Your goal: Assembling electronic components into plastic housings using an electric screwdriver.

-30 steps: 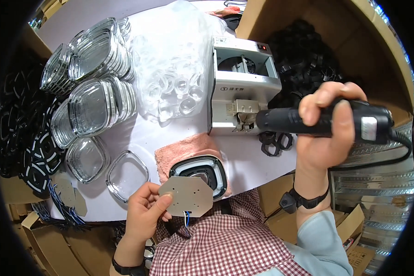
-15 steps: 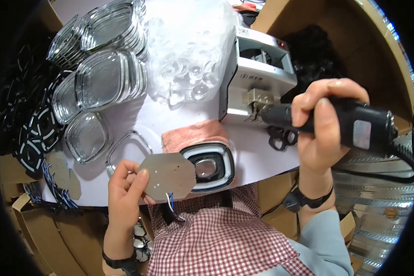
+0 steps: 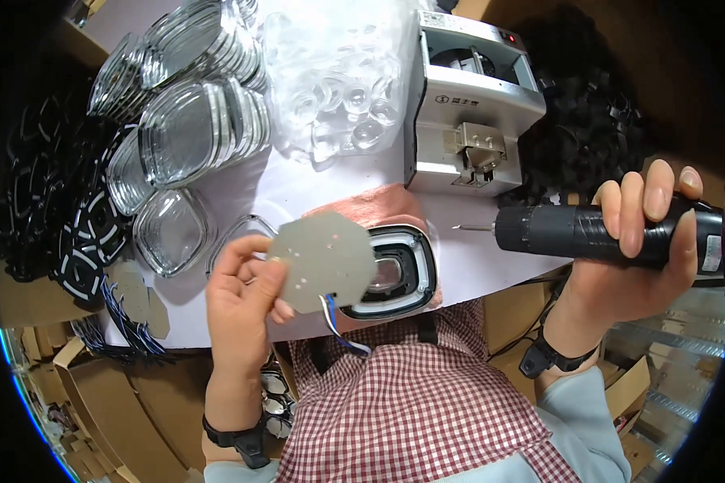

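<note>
So the grey plate (image 3: 322,262) is up over the worktop (image 3: 475,266), pinched by its left edge between the thumb and fingers of the left hand (image 3: 250,286). A white and a blue wire (image 3: 330,318) trail off its near edge. From up here it hides the left part of the black housing (image 3: 420,274); can't tell if they touch. That housing sits on a pink cloth (image 3: 370,205). The right hand (image 3: 624,283) is wrapped around a black screwdriver (image 3: 548,231), bit pointing left, with the tip near the cloth. A silver machine (image 3: 475,105) stands just beyond that, next to a bag of clear lenses (image 3: 334,97). Glass covers (image 3: 181,133) are stacked left of the bag, then a heap of black frames (image 3: 80,266).
</note>
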A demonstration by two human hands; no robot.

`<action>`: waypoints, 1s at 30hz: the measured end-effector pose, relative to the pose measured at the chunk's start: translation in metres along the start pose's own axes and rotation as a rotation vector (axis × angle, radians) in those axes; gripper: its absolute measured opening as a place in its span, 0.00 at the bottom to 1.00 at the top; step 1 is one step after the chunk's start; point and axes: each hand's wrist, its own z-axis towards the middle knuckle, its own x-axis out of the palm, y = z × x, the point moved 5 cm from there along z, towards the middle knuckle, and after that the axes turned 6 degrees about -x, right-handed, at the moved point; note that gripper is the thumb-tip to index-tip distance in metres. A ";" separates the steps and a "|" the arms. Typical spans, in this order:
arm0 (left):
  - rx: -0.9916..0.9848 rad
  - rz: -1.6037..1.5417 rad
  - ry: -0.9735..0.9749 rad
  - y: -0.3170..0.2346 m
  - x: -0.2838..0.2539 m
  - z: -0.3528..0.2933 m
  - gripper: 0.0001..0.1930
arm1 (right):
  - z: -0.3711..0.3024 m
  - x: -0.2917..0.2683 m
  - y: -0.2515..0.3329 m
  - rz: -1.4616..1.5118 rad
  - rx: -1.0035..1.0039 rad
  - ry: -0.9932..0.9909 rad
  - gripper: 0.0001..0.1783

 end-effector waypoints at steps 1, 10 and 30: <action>0.014 0.038 -0.038 -0.002 -0.001 0.000 0.15 | -0.001 0.001 0.000 0.067 0.023 -0.027 0.15; -0.133 0.046 0.098 0.019 0.037 -0.006 0.15 | -0.001 0.005 -0.005 0.143 0.062 -0.047 0.15; -0.138 -0.003 0.082 0.035 0.042 -0.003 0.13 | -0.004 0.040 -0.032 0.081 0.207 0.138 0.17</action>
